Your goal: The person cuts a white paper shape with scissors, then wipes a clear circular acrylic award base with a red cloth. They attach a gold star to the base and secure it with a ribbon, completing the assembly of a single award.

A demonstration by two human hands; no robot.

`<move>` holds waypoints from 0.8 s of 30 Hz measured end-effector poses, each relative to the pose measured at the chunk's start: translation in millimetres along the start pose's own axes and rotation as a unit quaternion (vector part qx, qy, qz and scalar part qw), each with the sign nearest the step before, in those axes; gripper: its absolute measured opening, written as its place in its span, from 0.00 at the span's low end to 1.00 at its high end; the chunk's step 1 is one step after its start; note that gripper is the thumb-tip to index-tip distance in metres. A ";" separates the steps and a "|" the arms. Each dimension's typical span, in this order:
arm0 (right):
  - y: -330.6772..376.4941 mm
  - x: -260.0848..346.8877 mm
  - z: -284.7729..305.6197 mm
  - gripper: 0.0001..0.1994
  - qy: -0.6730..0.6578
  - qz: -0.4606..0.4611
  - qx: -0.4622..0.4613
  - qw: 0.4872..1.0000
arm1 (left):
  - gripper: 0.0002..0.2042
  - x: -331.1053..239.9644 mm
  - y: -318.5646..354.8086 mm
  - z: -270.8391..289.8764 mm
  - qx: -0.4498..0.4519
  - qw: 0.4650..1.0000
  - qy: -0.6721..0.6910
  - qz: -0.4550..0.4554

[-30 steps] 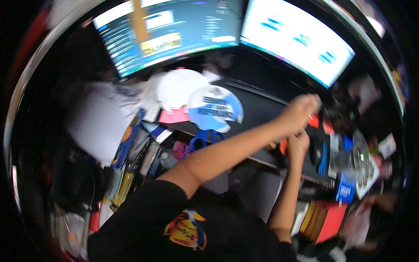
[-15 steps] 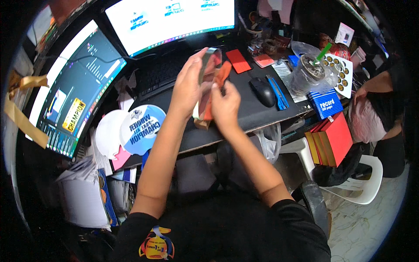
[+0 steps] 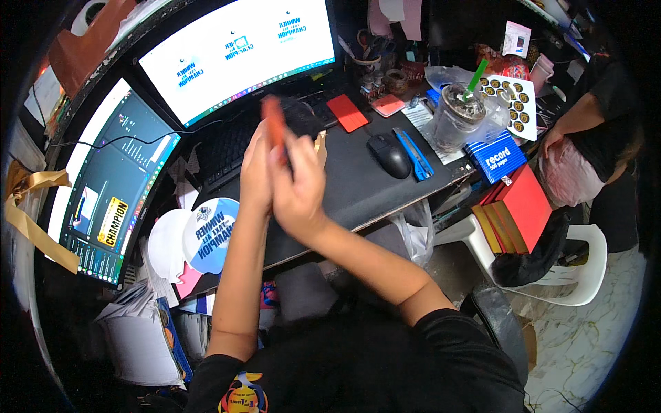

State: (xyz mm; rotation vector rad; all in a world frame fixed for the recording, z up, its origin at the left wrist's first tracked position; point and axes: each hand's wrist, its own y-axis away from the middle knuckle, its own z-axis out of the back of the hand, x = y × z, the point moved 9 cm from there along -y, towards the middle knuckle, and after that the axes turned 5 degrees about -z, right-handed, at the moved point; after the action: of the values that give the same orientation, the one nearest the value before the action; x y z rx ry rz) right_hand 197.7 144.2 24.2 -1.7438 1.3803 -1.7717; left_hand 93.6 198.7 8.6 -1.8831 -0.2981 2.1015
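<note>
In front of the keyboard, my two hands are close together above the desk. My right hand (image 3: 300, 186) is closed on a long orange tool (image 3: 273, 118), smeared by motion, so its exact kind is unclear. Its upper end sticks up past my fingers. My left hand (image 3: 255, 172) is upright against the right one, its fingers largely covered by it. Whatever the left hand holds is hidden. A tan strip (image 3: 321, 146) shows just beyond my right hand.
Ahead stand a keyboard (image 3: 224, 153) and two monitors. To the right are a black mouse (image 3: 389, 155), a blue cutter (image 3: 414, 155), a red card (image 3: 347, 113) and a cup with a green straw (image 3: 459, 113). Round printed cutouts (image 3: 211, 237) lie at left. Another person (image 3: 582, 138) is at far right.
My hands have moved left and closed together. The glossy, greenish-edged piece seen in my left hand before is now hidden. The orange tool has swung left and up. The view has shifted.
</note>
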 end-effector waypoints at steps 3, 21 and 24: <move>-7.0 -7.0 -4.0 0.09 0.074 -0.013 0.009 0.997 | 0.22 -2.5 1.4 -0.8 0.009 0.999 0.021 -0.030; -49.1 -37.5 0.6 0.07 0.059 0.074 -0.001 0.995 | 0.39 16.9 -16.9 -7.2 0.069 0.988 0.138 -0.019; -26.6 -39.4 -0.3 0.14 0.032 0.073 0.006 0.997 | 0.43 23.0 -13.3 -9.8 0.072 0.983 0.166 0.013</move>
State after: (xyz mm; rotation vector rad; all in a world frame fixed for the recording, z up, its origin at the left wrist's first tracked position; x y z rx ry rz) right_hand 216.7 187.7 21.0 -1.5493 1.4789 -1.7657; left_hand 102.2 218.9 -9.2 -2.1127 -0.0438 1.7311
